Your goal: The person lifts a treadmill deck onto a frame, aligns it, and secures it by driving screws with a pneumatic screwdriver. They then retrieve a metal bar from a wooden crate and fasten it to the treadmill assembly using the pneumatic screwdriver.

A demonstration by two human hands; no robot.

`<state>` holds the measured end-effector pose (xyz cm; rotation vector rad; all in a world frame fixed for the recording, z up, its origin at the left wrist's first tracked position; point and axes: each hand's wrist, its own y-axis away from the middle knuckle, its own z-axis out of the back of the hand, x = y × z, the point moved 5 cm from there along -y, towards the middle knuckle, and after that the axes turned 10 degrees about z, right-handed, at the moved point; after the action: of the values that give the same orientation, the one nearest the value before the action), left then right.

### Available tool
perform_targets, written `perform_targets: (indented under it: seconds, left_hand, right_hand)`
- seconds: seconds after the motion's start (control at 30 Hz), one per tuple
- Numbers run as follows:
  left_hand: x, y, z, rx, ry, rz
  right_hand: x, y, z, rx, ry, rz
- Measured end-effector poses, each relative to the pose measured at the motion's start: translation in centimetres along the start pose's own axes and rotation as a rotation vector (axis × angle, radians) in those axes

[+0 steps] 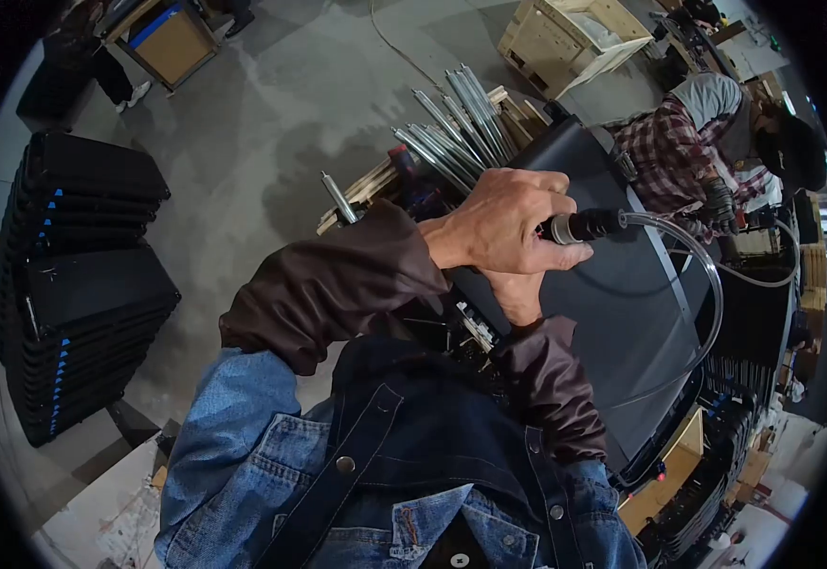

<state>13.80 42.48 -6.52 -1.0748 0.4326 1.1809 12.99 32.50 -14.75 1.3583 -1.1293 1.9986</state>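
My left hand is closed around a hand tool with a black and metal end piece; most of the tool is hidden in the grip. A clear hose runs from that end and curves down to the right. My right hand is partly below the left, with its fingers hidden behind it, so I cannot see what it holds. Beneath both hands lies a wide black surface, like a belt, with a metal strip across it.
Several metal rollers lie beyond my hands, near a red and black tool. Stacks of black panels stand left. A wooden crate sits at the back. On the right, a co-worker in a plaid shirt wears dark gloves.
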Motion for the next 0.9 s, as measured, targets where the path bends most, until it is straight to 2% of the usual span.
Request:
perform_targets:
  seconds: [0.07,0.17,0.6,0.67,0.7,0.77,0.9]
  left_hand:
    - [1.0,-0.2,0.8,0.025,-0.024,-0.003]
    - [2.2,-0.3,1.5,0.001,0.005,-0.033]
    - [4.4,-0.2,2.9,-0.005,0.097,0.008]
    - [4.4,-0.2,2.9,-0.012,0.106,0.011]
    - [4.4,-0.2,3.0,-0.025,0.093,-0.004]
    - [4.2,-0.2,3.1,-0.040,0.077,-0.024]
    - [3.8,0.0,3.5,-0.051,0.102,0.000]
  right_hand:
    - [0.3,-1.3,-0.8,-0.062,0.068,0.102]
    - [-0.3,-2.3,-1.7,-0.075,0.049,0.033]
    - [-3.0,-2.4,-3.1,-0.101,0.094,0.025]
    - [-4.4,-1.7,-3.1,-0.166,-0.120,-0.040]
    - [-3.9,-2.0,-3.1,-0.164,-0.116,-0.039]
    - [-2.4,-2.8,-2.9,-0.080,0.094,0.012]
    - [-0.9,-3.8,-2.8,-0.078,0.112,0.093]
